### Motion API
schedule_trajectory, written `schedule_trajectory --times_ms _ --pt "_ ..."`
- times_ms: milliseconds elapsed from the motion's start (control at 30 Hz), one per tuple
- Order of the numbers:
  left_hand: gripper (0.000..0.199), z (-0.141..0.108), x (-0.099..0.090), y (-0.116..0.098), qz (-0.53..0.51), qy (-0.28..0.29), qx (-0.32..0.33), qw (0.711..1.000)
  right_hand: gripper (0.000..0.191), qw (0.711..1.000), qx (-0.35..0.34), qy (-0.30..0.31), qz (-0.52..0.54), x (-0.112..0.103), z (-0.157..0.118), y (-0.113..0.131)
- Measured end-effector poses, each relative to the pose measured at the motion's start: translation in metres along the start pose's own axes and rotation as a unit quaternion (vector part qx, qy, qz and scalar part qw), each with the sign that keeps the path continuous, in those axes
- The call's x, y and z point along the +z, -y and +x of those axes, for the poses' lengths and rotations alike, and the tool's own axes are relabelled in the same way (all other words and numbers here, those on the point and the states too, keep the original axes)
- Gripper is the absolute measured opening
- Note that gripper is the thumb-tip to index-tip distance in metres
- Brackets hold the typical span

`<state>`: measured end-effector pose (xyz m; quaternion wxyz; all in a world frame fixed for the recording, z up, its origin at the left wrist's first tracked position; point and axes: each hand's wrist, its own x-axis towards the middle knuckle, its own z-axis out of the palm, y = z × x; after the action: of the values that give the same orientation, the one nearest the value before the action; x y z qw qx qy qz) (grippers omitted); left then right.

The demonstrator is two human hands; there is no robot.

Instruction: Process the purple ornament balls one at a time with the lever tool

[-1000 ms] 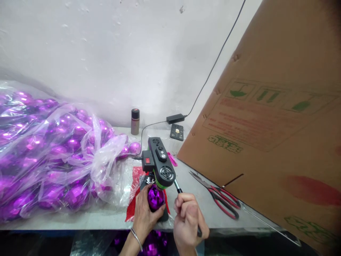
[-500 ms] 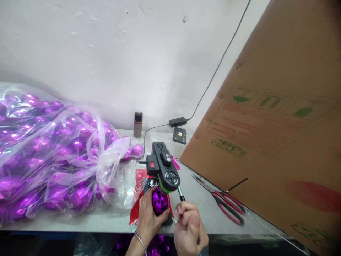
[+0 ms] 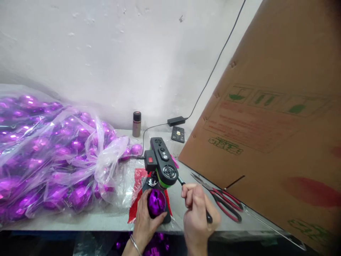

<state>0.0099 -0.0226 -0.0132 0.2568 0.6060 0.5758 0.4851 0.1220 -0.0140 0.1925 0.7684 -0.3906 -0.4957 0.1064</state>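
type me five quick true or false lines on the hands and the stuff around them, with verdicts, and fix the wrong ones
1. The left hand holds a purple ball. True.
2. The right hand is empty. False: it grips a black handle.
3. The scissors lie left of the black device in the picture. False: they lie to its right, beside the cardboard box.
4. A capped bottle stands upright near the wall. True.
5. The plastic bag holds green balls. False: the balls in it are purple.
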Motion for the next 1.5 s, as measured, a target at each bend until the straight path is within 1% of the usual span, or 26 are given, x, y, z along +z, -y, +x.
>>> schedule_trajectory --times_ms 67,100,133,167,200,233,267,300,333,367,433,500,567,600,667,767,867,933,1033,1100,1167,1233,1267,1333,1400,1500 --pt "0.079 -0.026 -0.002 0.019 0.000 -0.007 0.043 0.999 0.057 1.000 -0.014 0.002 0.008 0.002 0.004 0.004" --pt "0.084 -0.036 -0.005 0.027 -0.007 -0.014 0.063 0.998 0.056 1.000 -0.023 0.001 0.011 0.002 0.002 0.003" --pt "0.092 -0.042 -0.008 0.032 -0.017 -0.017 0.077 0.997 0.055 0.999 -0.031 0.000 0.014 0.001 -0.001 0.001" --pt "0.099 -0.042 -0.013 0.034 -0.029 -0.017 0.081 0.996 0.053 0.999 -0.039 0.001 0.015 -0.001 -0.005 -0.003" --pt "0.101 -0.034 -0.019 0.033 -0.038 -0.015 0.075 0.996 0.052 0.999 -0.045 0.002 0.016 -0.003 -0.010 -0.008" --pt "0.096 -0.018 -0.026 0.028 -0.039 -0.012 0.058 0.997 0.050 0.999 -0.048 0.003 0.016 -0.006 -0.014 -0.013" --pt "0.083 0.005 -0.034 0.021 -0.031 -0.010 0.034 0.999 0.049 0.999 -0.049 0.003 0.016 -0.008 -0.019 -0.018" --pt "0.066 0.034 -0.043 0.011 -0.002 -0.017 -0.001 1.000 0.047 0.999 -0.049 0.005 0.016 -0.010 -0.023 -0.022" --pt "0.056 0.066 -0.051 0.002 0.041 -0.045 -0.044 0.997 0.046 0.999 -0.048 0.006 0.017 -0.011 -0.026 -0.025" --pt "0.052 0.100 -0.059 -0.007 0.082 -0.056 -0.083 0.992 0.045 0.999 -0.047 0.007 0.017 -0.012 -0.028 -0.027" --pt "0.052 0.163 -0.071 -0.020 0.103 -0.077 -0.099 0.987 0.044 0.998 -0.053 0.010 0.019 -0.014 -0.030 -0.030" --pt "0.052 0.209 -0.078 -0.025 0.109 -0.080 -0.115 0.984 0.044 0.998 -0.057 0.012 0.019 -0.015 -0.031 -0.031" --pt "0.046 0.236 -0.082 -0.025 0.102 -0.071 -0.133 0.983 0.043 0.998 -0.056 0.016 0.017 -0.016 -0.031 -0.031" --pt "0.044 0.243 -0.084 -0.024 0.095 -0.065 -0.142 0.983 0.043 0.998 -0.056 0.017 0.015 -0.016 -0.031 -0.031" --pt "0.040 0.249 -0.087 -0.024 0.074 -0.055 -0.158 0.983 0.044 0.998 -0.057 0.014 0.014 -0.016 -0.032 -0.032" --pt "0.038 0.247 -0.092 -0.027 0.027 -0.051 -0.188 0.980 0.043 0.998 -0.057 0.007 0.019 -0.015 -0.032 -0.032" --pt "0.039 0.232 -0.097 -0.033 -0.046 -0.048 -0.222 0.973 0.044 0.999 -0.043 0.020 0.022 -0.014 -0.030 -0.028" --pt "0.041 0.213 -0.098 -0.039 -0.116 -0.037 -0.243 0.962 0.045 0.999 -0.035 0.030 0.018 -0.013 -0.026 -0.023" --pt "0.049 0.173 -0.100 -0.049 -0.220 0.003 -0.275 0.936 0.048 0.999 -0.030 0.031 0.012 -0.010 -0.013 -0.011" --pt "0.056 0.145 -0.100 -0.055 -0.293 0.039 -0.296 0.908 0.051 0.999 -0.018 0.038 0.005 -0.007 -0.004 -0.002" --pt "0.060 0.120 -0.099 -0.058 -0.389 0.061 -0.319 0.862 0.054 0.999 -0.001 0.052 -0.008 -0.004 0.004 0.006" --pt "0.065 0.099 -0.096 -0.057 -0.466 0.050 -0.330 0.819 0.055 0.998 0.006 0.061 -0.015 -0.003 0.009 0.011" --pt "0.069 0.090 -0.094 -0.056 -0.482 0.035 -0.329 0.811 0.056 0.998 0.007 0.063 -0.015 -0.003 0.010 0.012" --pt "0.075 0.074 -0.089 -0.051 -0.470 0.003 -0.318 0.823 0.056 0.998 0.004 0.065 -0.014 -0.003 0.010 0.013" --pt "0.076 0.060 -0.087 -0.045 -0.447 -0.013 -0.306 0.840 0.056 0.998 0.005 0.063 -0.015 -0.004 0.008 0.013" --pt "0.078 0.047 -0.086 -0.037 -0.424 -0.002 -0.309 0.851 0.056 0.998 0.014 0.058 -0.020 -0.005 0.005 0.013"
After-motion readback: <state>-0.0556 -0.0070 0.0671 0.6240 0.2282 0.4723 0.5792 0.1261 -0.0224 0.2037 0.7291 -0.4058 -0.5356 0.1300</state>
